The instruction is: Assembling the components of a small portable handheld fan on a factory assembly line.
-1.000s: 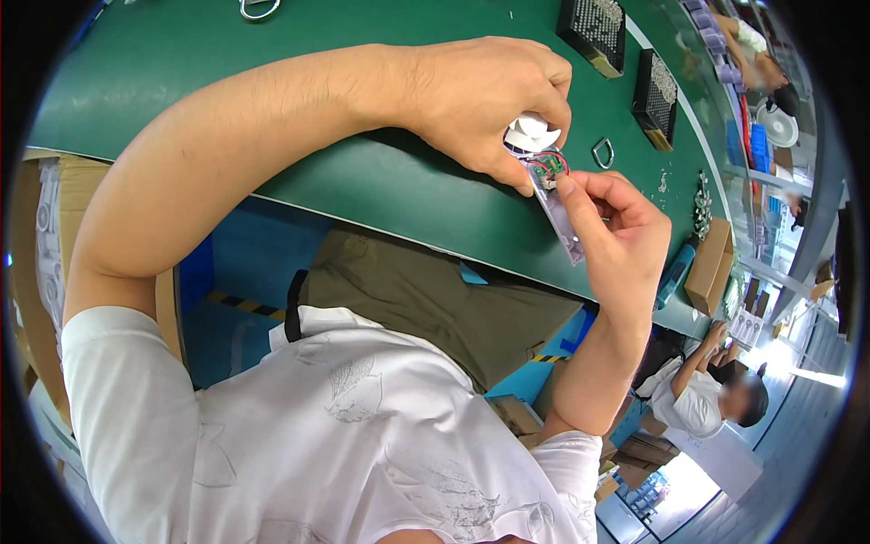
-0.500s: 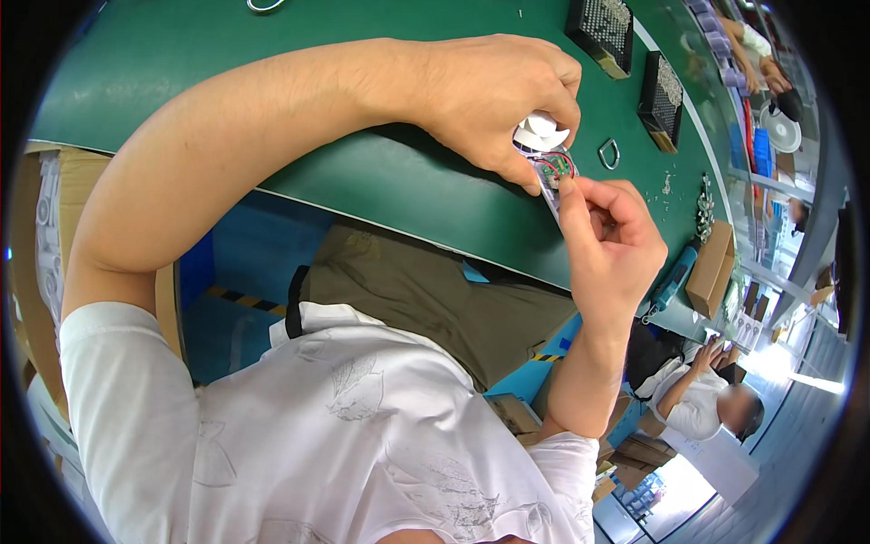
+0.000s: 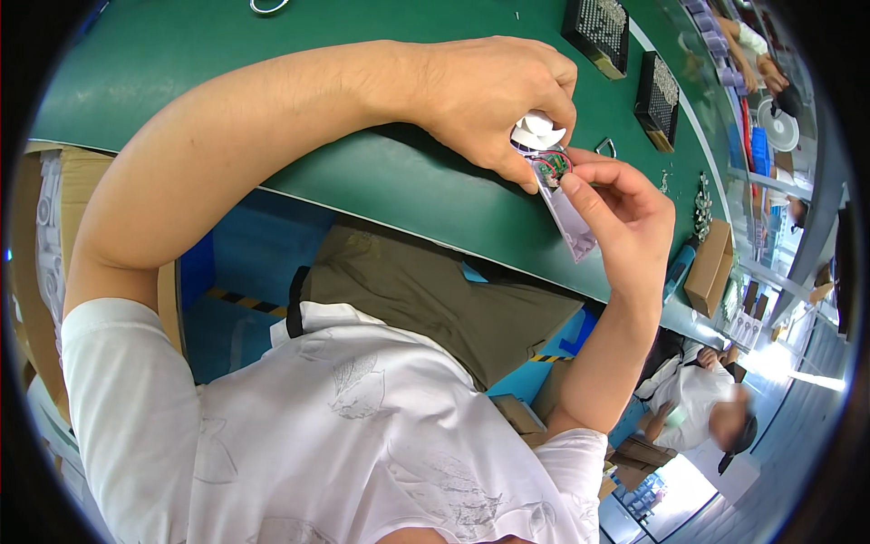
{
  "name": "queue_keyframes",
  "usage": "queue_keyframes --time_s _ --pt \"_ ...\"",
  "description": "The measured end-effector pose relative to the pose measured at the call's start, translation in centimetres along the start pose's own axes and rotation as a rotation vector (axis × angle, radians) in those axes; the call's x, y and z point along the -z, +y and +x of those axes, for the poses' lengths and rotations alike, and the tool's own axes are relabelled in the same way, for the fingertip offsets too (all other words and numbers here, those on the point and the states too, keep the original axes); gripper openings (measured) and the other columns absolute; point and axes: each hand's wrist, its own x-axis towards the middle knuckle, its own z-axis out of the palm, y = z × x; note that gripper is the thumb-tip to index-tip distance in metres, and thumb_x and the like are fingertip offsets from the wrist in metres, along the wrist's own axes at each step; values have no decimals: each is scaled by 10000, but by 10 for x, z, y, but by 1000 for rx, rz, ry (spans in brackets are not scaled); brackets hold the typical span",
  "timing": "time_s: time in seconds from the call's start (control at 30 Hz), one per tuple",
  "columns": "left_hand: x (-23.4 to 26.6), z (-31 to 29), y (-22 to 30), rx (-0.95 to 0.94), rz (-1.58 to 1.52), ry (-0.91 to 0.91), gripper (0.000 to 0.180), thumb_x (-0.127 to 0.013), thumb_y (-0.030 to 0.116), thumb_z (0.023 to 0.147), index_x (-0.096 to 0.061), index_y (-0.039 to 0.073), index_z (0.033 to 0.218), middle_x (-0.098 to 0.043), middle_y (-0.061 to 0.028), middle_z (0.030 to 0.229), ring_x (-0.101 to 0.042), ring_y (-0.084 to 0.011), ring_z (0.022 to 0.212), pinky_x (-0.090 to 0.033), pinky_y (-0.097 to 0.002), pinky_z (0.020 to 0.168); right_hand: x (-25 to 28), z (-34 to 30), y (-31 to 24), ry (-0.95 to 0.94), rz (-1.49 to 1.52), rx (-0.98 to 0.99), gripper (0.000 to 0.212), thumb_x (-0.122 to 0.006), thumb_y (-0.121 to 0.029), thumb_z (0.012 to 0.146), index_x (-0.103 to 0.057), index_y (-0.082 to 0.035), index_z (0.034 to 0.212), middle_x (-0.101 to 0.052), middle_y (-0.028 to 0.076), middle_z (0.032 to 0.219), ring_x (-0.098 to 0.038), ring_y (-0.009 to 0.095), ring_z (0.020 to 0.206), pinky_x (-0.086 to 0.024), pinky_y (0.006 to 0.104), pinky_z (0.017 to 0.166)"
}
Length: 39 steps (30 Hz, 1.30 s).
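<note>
My left hand (image 3: 494, 95) is closed around the top of what looks like a small handheld fan, its fingers wrapped over the white curved blades (image 3: 538, 132). Below them a small green circuit board (image 3: 554, 164) with red and black wires (image 3: 566, 160) lies exposed in the housing. The lilac plastic housing (image 3: 571, 223) slants down toward the table's near edge. My right hand (image 3: 625, 201) pinches at the wires beside the board with thumb and forefinger. Its other fingers are curled, and the exact contact is partly hidden.
On the green table (image 3: 299, 118) two black trays of small metal parts (image 3: 595, 34) stand at the far right. A metal ring (image 3: 605, 147) lies just beyond my right hand. Farther right are a teal power tool (image 3: 681, 269) and a cardboard box (image 3: 710, 268). A co-worker (image 3: 693, 408) sits at right.
My right hand has shifted slightly right and turned, its forearm swinging outward, so the lower housing now shows. My left hand keeps its hold on the fan. The co-worker has moved their head and arms.
</note>
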Motion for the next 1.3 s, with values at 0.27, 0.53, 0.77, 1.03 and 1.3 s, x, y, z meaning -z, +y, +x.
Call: queue_keyframes --time_s 0.27,0.53,0.77,1.03,1.3 --pt "-1 1 1 -3 0 -6 416 -957 258 682 -782 66 1007 -614 -88 986 -633 -297 965 -530 -414 825 5 5 2 -66 128 -115 164 -837 4 892 -772 63 1030 -781 101 947 -715 113 825 -579 256 755" --pt "-1 -2 1 11 5 -9 413 -955 257 690 -781 66 1012 -614 -89 994 -638 -298 970 -538 -413 821 2 9 5 -59 195 -184 169 -837 13 883 -778 64 1033 -784 100 933 -719 114 804 -572 246 726" --pt "1 -1 0 -4 9 -8 413 -953 253 692 -776 61 1012 -612 -93 994 -639 -298 975 -540 -416 825 1 10 3 -46 169 -193 159 -839 15 879 -785 65 1019 -786 103 925 -719 113 792 -576 245 710" --pt "0 0 1 2 3 -22 431 -957 259 686 -771 60 1020 -610 -92 1000 -627 -301 977 -525 -413 816 2 10 0 -62 145 -177 171 -844 27 868 -776 74 1018 -791 129 947 -739 137 827 -606 256 766" --pt "1 1 -1 20 -53 -27 434 -962 264 699 -778 72 1041 -611 -77 1009 -615 -285 971 -531 -396 807 -3 1 8 -49 173 -47 232 -802 21 921 -743 72 1139 -776 115 1025 -733 135 924 -605 267 832"
